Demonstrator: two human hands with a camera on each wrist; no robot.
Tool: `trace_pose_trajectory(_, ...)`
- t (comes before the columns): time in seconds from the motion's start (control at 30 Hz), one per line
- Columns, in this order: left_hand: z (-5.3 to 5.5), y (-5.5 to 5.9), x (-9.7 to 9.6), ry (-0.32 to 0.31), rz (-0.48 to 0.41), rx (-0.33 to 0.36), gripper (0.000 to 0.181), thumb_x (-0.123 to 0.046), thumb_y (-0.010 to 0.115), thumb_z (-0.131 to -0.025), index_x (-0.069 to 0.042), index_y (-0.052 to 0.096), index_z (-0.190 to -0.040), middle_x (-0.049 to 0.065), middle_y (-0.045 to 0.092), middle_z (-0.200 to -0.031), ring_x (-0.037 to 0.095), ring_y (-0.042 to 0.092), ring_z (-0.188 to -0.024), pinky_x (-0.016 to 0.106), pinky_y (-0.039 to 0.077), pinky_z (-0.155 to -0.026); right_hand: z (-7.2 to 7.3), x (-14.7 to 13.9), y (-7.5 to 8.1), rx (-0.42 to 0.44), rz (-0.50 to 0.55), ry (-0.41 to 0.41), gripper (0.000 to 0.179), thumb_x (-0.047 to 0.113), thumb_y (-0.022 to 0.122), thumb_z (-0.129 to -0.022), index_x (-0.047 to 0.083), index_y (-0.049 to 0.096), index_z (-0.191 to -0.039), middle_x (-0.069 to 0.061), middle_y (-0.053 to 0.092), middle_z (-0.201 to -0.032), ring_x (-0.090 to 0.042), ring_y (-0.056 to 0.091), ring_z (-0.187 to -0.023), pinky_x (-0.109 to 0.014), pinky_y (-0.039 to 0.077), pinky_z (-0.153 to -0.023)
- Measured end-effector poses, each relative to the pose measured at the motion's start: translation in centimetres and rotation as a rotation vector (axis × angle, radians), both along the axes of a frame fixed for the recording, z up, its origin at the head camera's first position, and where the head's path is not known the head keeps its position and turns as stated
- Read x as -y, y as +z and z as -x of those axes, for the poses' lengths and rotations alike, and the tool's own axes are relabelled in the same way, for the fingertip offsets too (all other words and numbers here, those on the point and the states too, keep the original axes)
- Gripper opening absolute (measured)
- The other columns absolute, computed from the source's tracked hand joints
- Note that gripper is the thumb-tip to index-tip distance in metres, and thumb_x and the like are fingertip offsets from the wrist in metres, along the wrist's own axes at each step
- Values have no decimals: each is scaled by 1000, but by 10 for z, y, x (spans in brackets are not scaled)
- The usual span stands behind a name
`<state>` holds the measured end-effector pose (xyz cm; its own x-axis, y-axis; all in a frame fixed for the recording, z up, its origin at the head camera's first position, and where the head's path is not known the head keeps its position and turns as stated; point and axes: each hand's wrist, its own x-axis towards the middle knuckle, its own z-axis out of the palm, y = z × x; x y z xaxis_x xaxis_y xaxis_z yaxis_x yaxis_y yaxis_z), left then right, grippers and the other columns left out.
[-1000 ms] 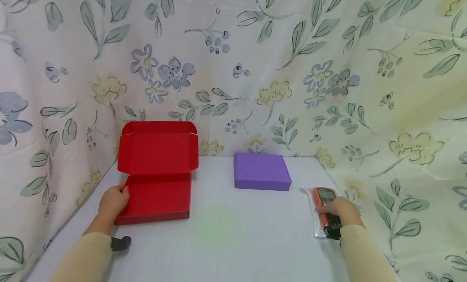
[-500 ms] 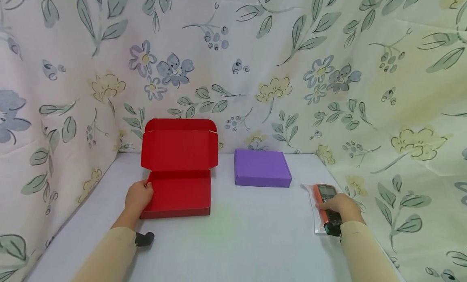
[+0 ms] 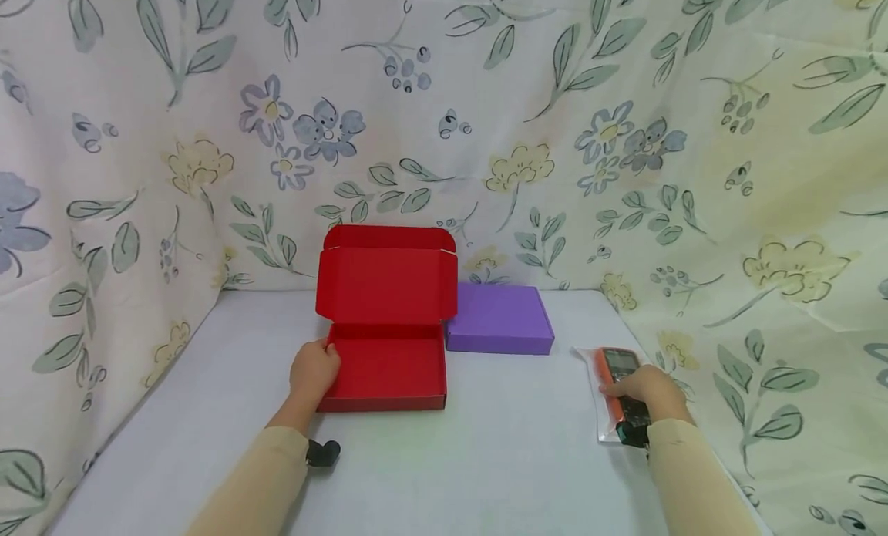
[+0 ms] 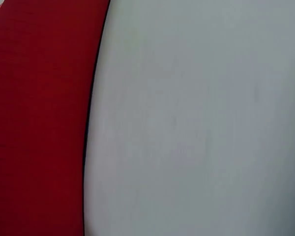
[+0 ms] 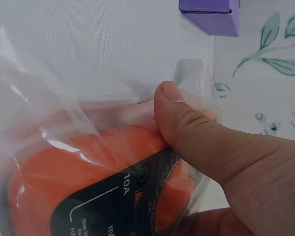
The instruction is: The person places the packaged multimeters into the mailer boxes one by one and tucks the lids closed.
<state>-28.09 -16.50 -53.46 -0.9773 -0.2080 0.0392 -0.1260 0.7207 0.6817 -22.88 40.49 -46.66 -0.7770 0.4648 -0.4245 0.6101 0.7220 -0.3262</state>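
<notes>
An open red cardboard box (image 3: 385, 366) stands on the white table with its lid raised at the back. My left hand (image 3: 314, 374) grips its left side wall, thumb over the rim. In the left wrist view only the box's red front wall (image 4: 39, 118) and the tabletop appear. At the right, my right hand (image 3: 648, 389) holds an orange and black multimeter (image 3: 620, 359) in a clear plastic bag (image 3: 605, 428). Up close in the right wrist view, the thumb presses along the bagged multimeter's (image 5: 98, 152) edge; the other fingers are mostly hidden.
A closed purple box (image 3: 499, 316) lies at the back of the table, just right of the red box, whose lid flap overlaps it in view. A floral curtain (image 3: 513, 135) hangs behind and along both sides. The white tabletop (image 3: 486, 451) stretches between the hands.
My left hand has slid the open red box rightward across the table, up close to the purple box. My right hand and the multimeter have stayed in place.
</notes>
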Motion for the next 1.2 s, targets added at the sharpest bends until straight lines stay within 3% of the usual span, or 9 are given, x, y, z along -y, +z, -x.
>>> trace_pose_trajectory(0.23,4,1,-16,8,5,16,40,-15,49,-101,7,63,-131,29,65,-119,45,62,-104,57,52,-90,7,-5,0,33,-17,39,108,57,87,-72,-24,44,-129,-33,52,-110,-44,51,-101,-54,48,-88)
trace_pose_trajectory(0.47,5,4,-8,-4,-6,30,42,-17,47,-102,6,61,-134,29,64,-124,45,61,-106,58,51,-91,4,5,5,-27,-62,145,95,54,82,-79,-24,48,-122,-29,55,-100,-41,53,-93,-49,47,-81)
trace_pose_trajectory(0.7,5,-1,-13,-16,-35,46,44,-17,48,-101,6,59,-137,29,63,-126,46,60,-109,59,50,-92,-9,8,-2,-29,-98,124,86,52,81,-79,-18,54,-120,-22,58,-96,-34,56,-88,-46,47,-76)
trace_pose_trajectory(0.97,3,1,-12,-11,-52,31,41,-18,48,-102,6,63,-131,28,65,-121,44,61,-103,57,52,-88,-7,15,-11,-64,-190,153,101,68,70,-82,-18,51,-130,-27,60,-102,-36,56,-89,-46,47,-73)
trace_pose_trajectory(1.07,4,3,-10,-18,-58,33,43,-18,47,-103,8,60,-134,30,63,-124,46,60,-106,59,50,-91,-6,16,-10,-87,-188,139,95,65,71,-82,-16,53,-129,-26,60,-102,-36,56,-89,-46,46,-72)
trace_pose_trajectory(1.2,4,2,-13,-29,-83,58,46,-18,46,-103,8,56,-139,30,61,-129,46,58,-112,60,49,-96,-16,14,-8,-100,-183,117,87,59,73,-81,-15,57,-122,-23,61,-97,-35,56,-86,-44,46,-69)
